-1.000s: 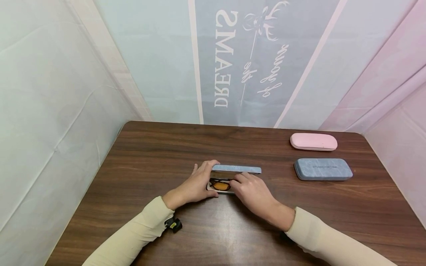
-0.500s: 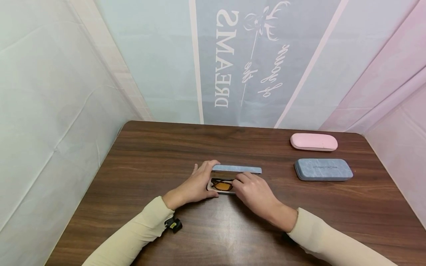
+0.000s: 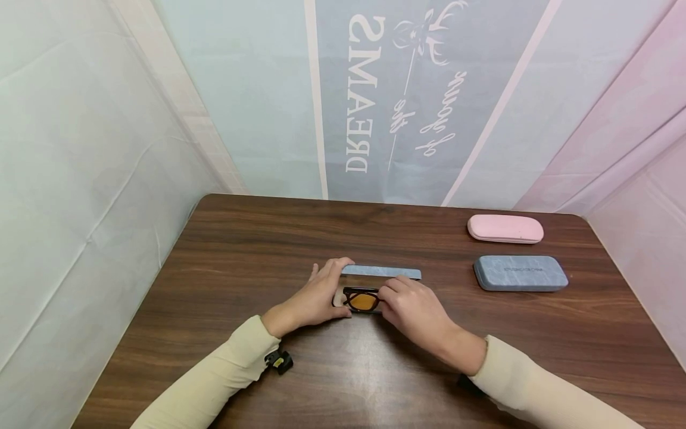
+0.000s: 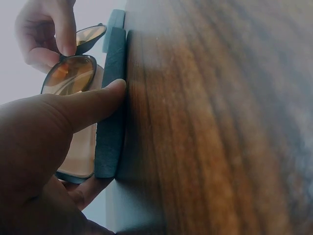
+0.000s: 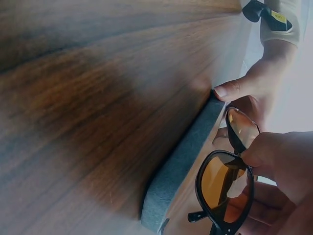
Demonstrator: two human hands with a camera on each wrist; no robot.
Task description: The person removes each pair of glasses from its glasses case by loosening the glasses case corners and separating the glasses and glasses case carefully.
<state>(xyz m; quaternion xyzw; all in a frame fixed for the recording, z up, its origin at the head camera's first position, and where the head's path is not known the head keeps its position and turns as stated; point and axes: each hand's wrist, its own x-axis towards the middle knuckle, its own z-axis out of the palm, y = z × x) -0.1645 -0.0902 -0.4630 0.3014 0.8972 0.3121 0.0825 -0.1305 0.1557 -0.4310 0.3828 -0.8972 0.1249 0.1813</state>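
Dark-framed sunglasses [image 3: 364,301] with amber lenses are at the open blue glasses case [image 3: 382,272], whose lining is pale. My right hand [image 3: 417,310] pinches them at the bridge between thumb and fingers, as the right wrist view shows, with one lens [image 5: 217,181] close to the camera. They sit at least partly above the case's lining; whether any part touches it I cannot tell. My left hand [image 3: 311,298] grips the left end of the case, thumb on the front wall [image 4: 111,142] and fingers at the back and lid.
A closed grey-blue glasses case [image 3: 521,273] lies to the right on the brown wooden table [image 3: 257,238]. Behind it is a pink glasses case [image 3: 505,229]. A printed curtain [image 3: 278,119] hangs beyond the table's far edge.
The sunglasses have risen and shifted a little to the right with my right hand, baring more lining at the case's left end. My left hand and the case stay in place.
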